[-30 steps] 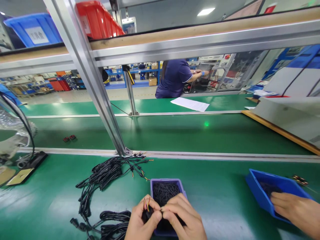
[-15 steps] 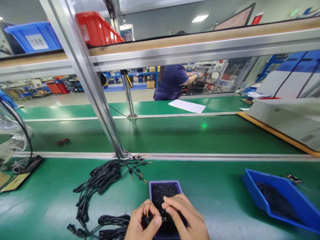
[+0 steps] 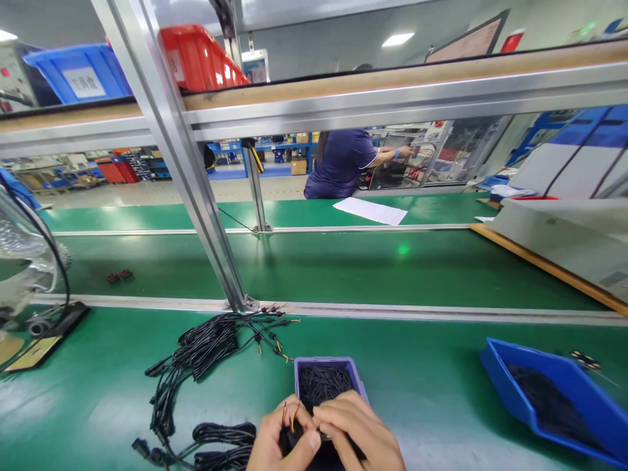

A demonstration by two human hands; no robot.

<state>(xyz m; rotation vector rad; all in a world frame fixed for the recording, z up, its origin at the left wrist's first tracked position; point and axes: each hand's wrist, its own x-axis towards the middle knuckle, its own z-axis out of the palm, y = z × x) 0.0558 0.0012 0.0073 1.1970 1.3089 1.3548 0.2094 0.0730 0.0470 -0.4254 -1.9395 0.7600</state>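
Green bench mat (factory floor, seemingly) under wire-pinching fingers.

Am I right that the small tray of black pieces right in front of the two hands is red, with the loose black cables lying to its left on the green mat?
Not quite. The small tray in front of the left hand and right hand is purple, not red. The head view shows this. The loose black cables do lie to its left on the green mat.

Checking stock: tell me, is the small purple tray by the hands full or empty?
Full: the purple tray holds a heap of thin black pieces up to its rim.
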